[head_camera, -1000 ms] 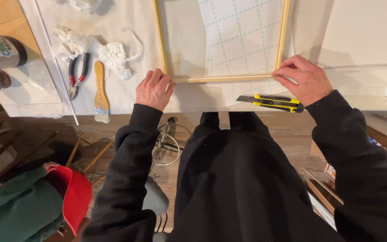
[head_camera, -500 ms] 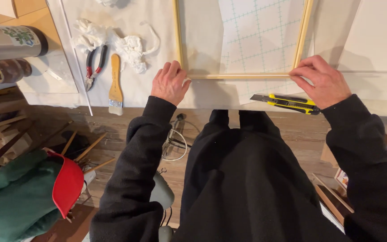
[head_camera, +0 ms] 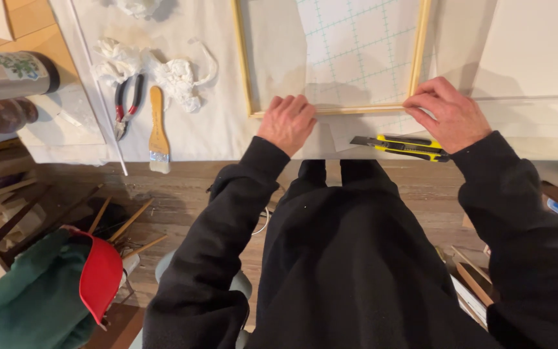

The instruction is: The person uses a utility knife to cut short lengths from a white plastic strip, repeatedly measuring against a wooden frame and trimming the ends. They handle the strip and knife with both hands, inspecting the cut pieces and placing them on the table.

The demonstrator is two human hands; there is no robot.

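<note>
Wooden frame: lower rail pressed flat by both hands, left hand and right hand, unmoved since before; utility knife alongside.

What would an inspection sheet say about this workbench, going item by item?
Surface: table covered in white paper, gridded sheet under the frame.
Job's things: wooden frame; yellow utility knife lying beside the right hand.
Clutter: red-handled pliers, flat brush, crumpled tissue.
Grip: left hand and right hand both press on the frame's near bar; neither holds a tool.
Cables: a thin pale loop by the person's left sleeve, too small to tell.
Surroundings: wooden floor, loose sticks, green and red cloth.
</note>
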